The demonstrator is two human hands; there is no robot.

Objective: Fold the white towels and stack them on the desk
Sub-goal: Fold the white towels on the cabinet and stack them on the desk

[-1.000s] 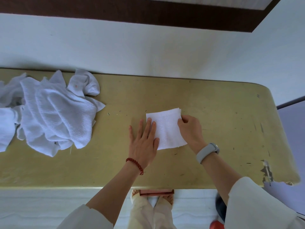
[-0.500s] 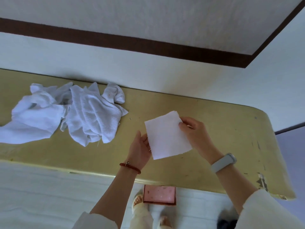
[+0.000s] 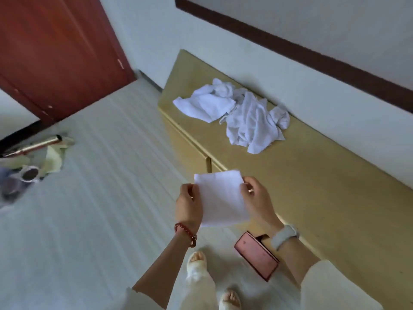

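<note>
Squarely folded, smooth white towel (image 3: pixel 220 198) between both hands.

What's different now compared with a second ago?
The folded towel, pressed flat on the desk a second ago, is now lifted off it and held out past its front edge, left hand and right hand pinching its sides. The unfolded towels stay heaped on the desk.

White wall (image 3: pixel 257 52) with dark brown band (image 3: pixel 290 48), red-brown door (image 3: pixel 55 52) upper left, pale striped floor (image 3: pixel 100 198), yellow tabletop (image 3: pixel 324 186) right.
</note>
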